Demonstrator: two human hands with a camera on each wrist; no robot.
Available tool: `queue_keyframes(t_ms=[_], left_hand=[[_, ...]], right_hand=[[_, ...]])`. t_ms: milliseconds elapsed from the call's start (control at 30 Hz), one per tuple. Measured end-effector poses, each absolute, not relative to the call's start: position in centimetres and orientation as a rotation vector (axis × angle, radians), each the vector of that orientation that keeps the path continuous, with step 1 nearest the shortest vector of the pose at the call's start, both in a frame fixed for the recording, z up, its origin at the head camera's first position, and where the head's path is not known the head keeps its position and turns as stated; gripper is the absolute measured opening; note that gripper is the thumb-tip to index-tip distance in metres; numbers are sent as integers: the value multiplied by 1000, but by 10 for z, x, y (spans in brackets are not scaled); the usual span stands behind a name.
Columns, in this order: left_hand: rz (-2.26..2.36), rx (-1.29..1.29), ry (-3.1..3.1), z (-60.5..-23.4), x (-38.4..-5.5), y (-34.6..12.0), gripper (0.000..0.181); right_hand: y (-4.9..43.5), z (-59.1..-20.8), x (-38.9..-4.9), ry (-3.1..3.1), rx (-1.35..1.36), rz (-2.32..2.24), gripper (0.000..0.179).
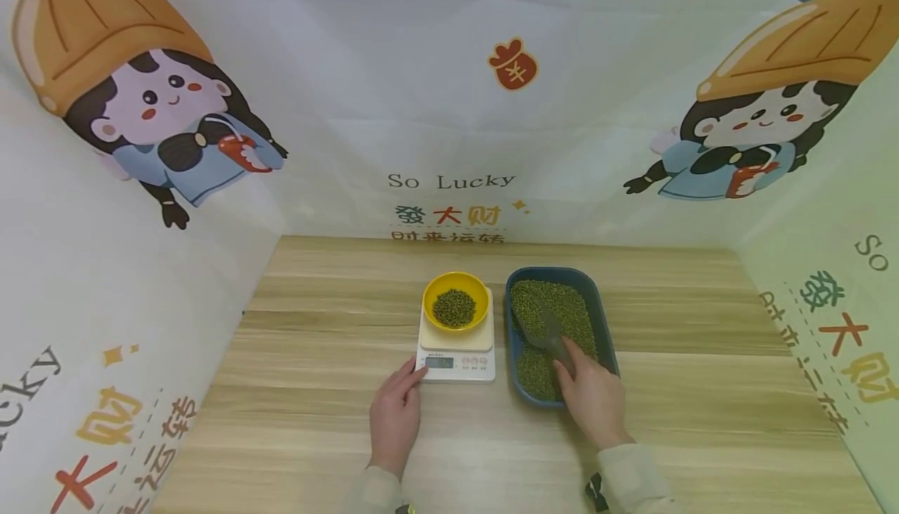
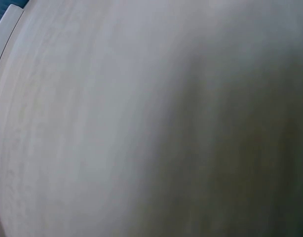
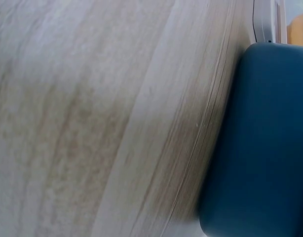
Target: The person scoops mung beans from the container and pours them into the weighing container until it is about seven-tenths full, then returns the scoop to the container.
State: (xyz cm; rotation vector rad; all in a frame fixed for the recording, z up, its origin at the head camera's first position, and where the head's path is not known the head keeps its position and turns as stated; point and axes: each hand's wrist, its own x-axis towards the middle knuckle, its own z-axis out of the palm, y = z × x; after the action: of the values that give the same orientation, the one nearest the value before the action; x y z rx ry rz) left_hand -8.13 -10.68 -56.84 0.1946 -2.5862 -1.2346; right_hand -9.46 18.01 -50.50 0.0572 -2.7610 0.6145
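Note:
A white kitchen scale (image 1: 481,373) carries a yellow bowl (image 1: 456,323) with green mung beans (image 1: 454,308) in it. Beside the scale's front left corner is my left hand (image 1: 396,420), its fingertips at the edge by the display (image 1: 439,363). My right hand (image 1: 595,401) grips the handle of a dark grey scoop (image 1: 541,328), whose head lies in the mung beans (image 1: 572,307) filling a blue tub (image 1: 609,327). In the right wrist view only the outside of the tub (image 3: 262,143) shows large; the scoop and hand grip are out of sight there.
The scale and tub stand side by side on a wood-grain table (image 1: 316,389). A printed white cloth (image 1: 337,108) rises behind the table and along both sides. The left wrist view holds mostly blurred tabletop, with the scale's edge (image 2: 6,37) in the upper left corner.

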Motion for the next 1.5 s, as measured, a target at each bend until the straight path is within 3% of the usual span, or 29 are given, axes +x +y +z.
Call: queue_keyframes(t_ms=[1500], left_hand=[[-1251,179,-2555,-566,-79,-107,30]], right_hand=[[179,-505,-93,-2748,-8,664,42]])
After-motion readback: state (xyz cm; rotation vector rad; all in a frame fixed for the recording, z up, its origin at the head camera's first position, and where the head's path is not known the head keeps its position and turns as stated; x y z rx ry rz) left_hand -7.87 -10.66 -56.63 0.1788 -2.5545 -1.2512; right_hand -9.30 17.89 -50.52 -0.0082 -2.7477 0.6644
